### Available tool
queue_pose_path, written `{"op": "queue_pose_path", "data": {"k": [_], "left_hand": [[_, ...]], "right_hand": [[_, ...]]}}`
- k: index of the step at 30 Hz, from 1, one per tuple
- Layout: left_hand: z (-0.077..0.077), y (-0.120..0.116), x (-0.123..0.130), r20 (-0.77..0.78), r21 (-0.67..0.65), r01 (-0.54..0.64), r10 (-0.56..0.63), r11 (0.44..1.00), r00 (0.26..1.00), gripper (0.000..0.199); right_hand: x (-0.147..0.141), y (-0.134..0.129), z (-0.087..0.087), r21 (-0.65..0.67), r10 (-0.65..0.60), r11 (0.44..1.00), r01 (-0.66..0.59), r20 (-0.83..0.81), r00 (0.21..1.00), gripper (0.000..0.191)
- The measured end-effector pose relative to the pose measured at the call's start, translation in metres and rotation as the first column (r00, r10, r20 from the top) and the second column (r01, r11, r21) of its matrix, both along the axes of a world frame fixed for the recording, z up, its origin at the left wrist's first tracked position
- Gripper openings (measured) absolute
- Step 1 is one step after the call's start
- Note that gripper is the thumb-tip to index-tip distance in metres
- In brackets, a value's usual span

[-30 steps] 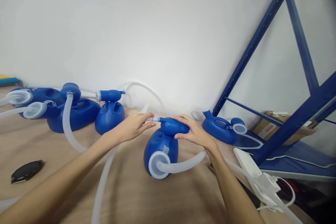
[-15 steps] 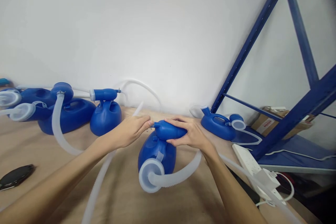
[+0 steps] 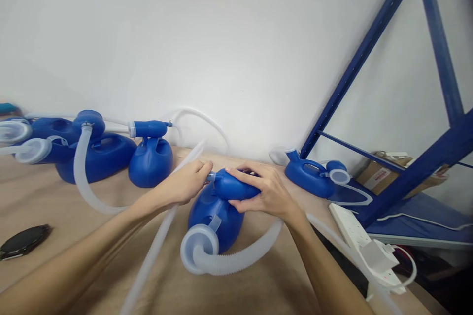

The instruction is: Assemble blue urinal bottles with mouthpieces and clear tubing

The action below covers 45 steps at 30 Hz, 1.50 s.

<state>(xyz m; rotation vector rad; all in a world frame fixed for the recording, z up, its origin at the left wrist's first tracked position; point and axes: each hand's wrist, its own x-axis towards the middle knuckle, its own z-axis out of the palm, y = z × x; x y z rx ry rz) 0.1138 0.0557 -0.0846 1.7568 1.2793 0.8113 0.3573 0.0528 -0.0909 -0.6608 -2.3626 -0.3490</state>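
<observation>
A blue plastic urinal bottle [image 3: 207, 216] stands on the table in front of me, tilted slightly. On top of it lies a blue funnel-shaped head [image 3: 234, 186], its narrow nozzle pointing left. My right hand [image 3: 260, 187] wraps around this head, thumb below and fingers above. At the nozzle, my left hand [image 3: 190, 182] pinches a short clear tube end [image 3: 211, 176] between thumb and fingers. A translucent white cap [image 3: 199, 248] hangs at the bottle's front, with a ribbed hose [image 3: 246, 261] curving from it to the right. Another pale hose [image 3: 157, 246] passes beneath my left wrist.
More blue bottles with hoses stand at left, including one bottle [image 3: 151, 165] near the wall. Another bottle [image 3: 308, 177] is back right. A power strip [image 3: 354, 236] lies at the right edge beside a blue metal rack [image 3: 354, 64]. A black oval object [image 3: 25, 241] is at left.
The bottle and its front cap have shifted a little left and tilted, with both hands following. A clear tube end now shows at the nozzle; the small metal clip seen earlier is hidden.
</observation>
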Motion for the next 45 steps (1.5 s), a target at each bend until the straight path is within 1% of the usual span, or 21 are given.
{"op": "queue_pose_path", "data": {"k": [3,5,8,11,13,14,16,17,18,20,21,22,25,26,28,30,32,35,38,41,45], "left_hand": [[0.0,0.0,0.0,0.023,-0.265,0.045,-0.041,0.963,0.999,0.034],[-0.003,0.001,0.001,0.105,-0.374,0.106,-0.071,0.921,0.992,0.038],[-0.007,0.005,0.003,0.162,-0.439,0.151,-0.087,0.886,0.983,0.046],[-0.006,0.006,0.004,0.15,-0.441,0.136,-0.077,0.887,0.986,0.053],[-0.003,0.006,0.002,0.133,-0.347,0.185,-0.147,0.919,0.98,0.056],[-0.001,0.005,0.001,0.108,-0.261,0.209,-0.187,0.942,0.976,0.058],[0.003,0.004,-0.003,0.013,-0.013,0.209,-0.208,0.978,0.978,0.057],[0.005,0.003,-0.005,-0.046,0.13,0.176,-0.171,0.976,0.984,0.056],[0.008,0.0,-0.007,-0.093,0.272,0.129,-0.108,0.954,0.99,0.053],[0.014,-0.008,-0.009,-0.146,0.496,0.058,0.018,0.866,0.989,0.044],[0.018,-0.014,-0.009,-0.17,0.554,0.044,0.062,0.831,0.983,0.042],[0.021,-0.021,-0.008,-0.201,0.565,0.045,0.084,0.824,0.976,0.041],[0.023,-0.039,-0.004,-0.307,0.399,0.129,0.0,0.908,0.952,0.048],[0.02,-0.041,-0.002,-0.315,0.342,0.147,-0.035,0.928,0.948,0.048],[0.011,-0.038,0.002,-0.288,0.302,0.128,-0.037,0.945,0.957,0.042],[-0.002,-0.026,0.004,-0.229,0.289,0.1,-0.032,0.952,0.973,0.038],[-0.014,-0.011,0.005,-0.127,0.224,0.095,-0.067,0.97,0.99,0.039],[-0.026,0.005,0.005,0.039,0.066,0.04,-0.043,0.997,0.998,0.053],[-0.031,0.011,0.006,0.121,-0.061,0.021,-0.013,0.998,0.993,0.064],[-0.032,0.011,0.009,0.193,-0.048,0.086,-0.075,0.995,0.978,0.064],[-0.03,0.009,0.013,0.217,0.111,0.166,-0.187,0.98,0.958,0.055]], "right_hand": [[0.0,-0.004,0.002,0.056,-0.014,0.998,0.009,0.073,0.997,0.057],[0.001,-0.005,0.003,0.068,-0.025,0.998,0.016,0.129,0.991,0.057],[0.002,-0.005,0.005,0.026,-0.044,0.999,0.04,0.187,0.981,0.059],[0.005,-0.001,0.009,-0.064,-0.06,0.995,0.074,0.198,0.978,0.062],[0.008,0.001,0.012,-0.128,-0.074,0.987,0.099,0.187,0.979,0.064],[0.009,0.001,0.013,-0.156,-0.086,0.981,0.115,0.18,0.98,0.064],[0.012,0.002,0.014,-0.204,-0.12,0.967,0.155,0.174,0.977,0.066],[0.013,0.002,0.014,-0.222,-0.139,0.959,0.176,0.172,0.975,0.066],[0.014,0.002,0.014,-0.236,-0.158,0.952,0.195,0.167,0.973,0.067],[0.014,0.002,0.013,-0.254,-0.191,0.941,0.226,0.153,0.97,0.068],[0.015,0.002,0.013,-0.262,-0.207,0.935,0.239,0.146,0.967,0.068],[0.015,0.002,0.013,-0.271,-0.222,0.928,0.254,0.141,0.965,0.068],[0.018,0.004,0.011,-0.316,-0.252,0.906,0.28,0.127,0.959,0.068],[0.019,0.005,0.011,-0.329,-0.254,0.902,0.281,0.125,0.959,0.068],[0.021,0.008,0.008,-0.339,-0.252,0.897,0.285,0.138,0.958,0.067],[0.023,0.011,0.006,-0.333,-0.256,0.896,0.295,0.157,0.954,0.066],[0.025,0.014,0.004,-0.325,-0.262,0.898,0.297,0.149,0.954,0.065],[0.026,0.015,0.004,-0.336,-0.253,0.902,0.271,0.096,0.963,0.064],[0.028,0.014,0.009,-0.338,-0.269,0.901,0.27,0.05,0.962,0.066],[0.029,0.01,0.015,-0.318,-0.282,0.909,0.269,0.004,0.959,0.067],[0.028,0.002,0.022,-0.296,-0.25,0.928,0.227,-0.041,0.967,0.067]]}}
